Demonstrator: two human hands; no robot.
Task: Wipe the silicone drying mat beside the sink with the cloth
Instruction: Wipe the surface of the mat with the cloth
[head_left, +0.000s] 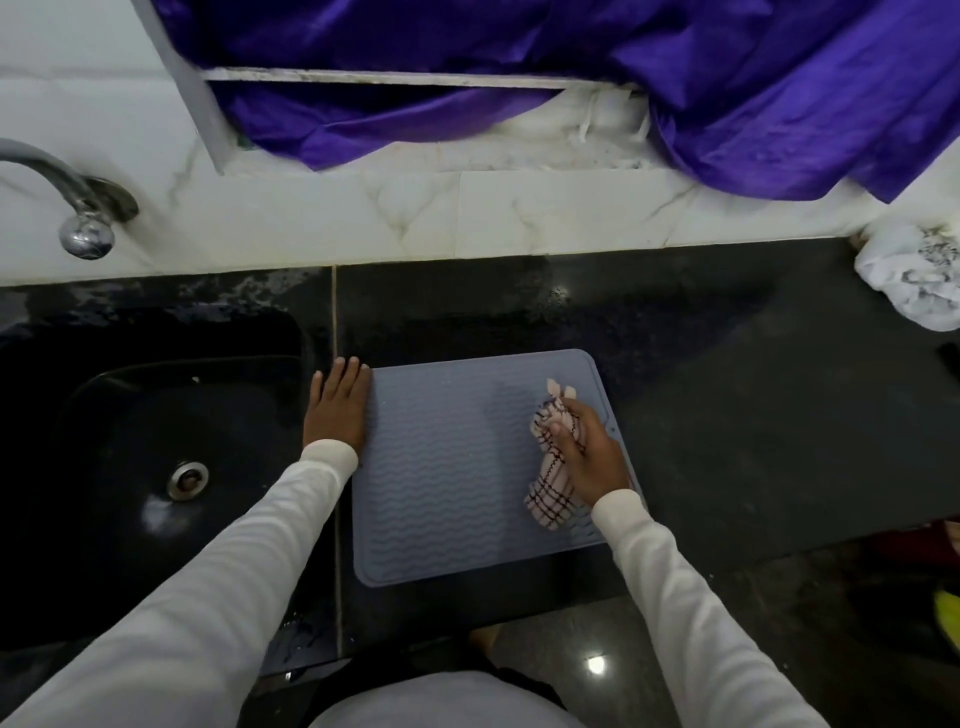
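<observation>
Head view: wiping under way. Right hand (589, 457) grips the bunched checked cloth (550, 488) at the 3 o'clock edge of the grey, wavy-ribbed silicone mat (447, 467). Left hand (335, 405), fingers flat, pins the 9 o'clock edge beside the black sink (156, 374). Next, likely a stroke toward 9 o'clock.

Two long white sleeves (691, 597), ribbed cuffs, white top

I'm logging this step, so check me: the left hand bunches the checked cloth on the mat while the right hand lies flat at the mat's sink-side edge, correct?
No, the hands are swapped. In the head view the right hand bunches the checked cloth on the mat, while the left hand lies flat at its sink-side edge.
</observation>
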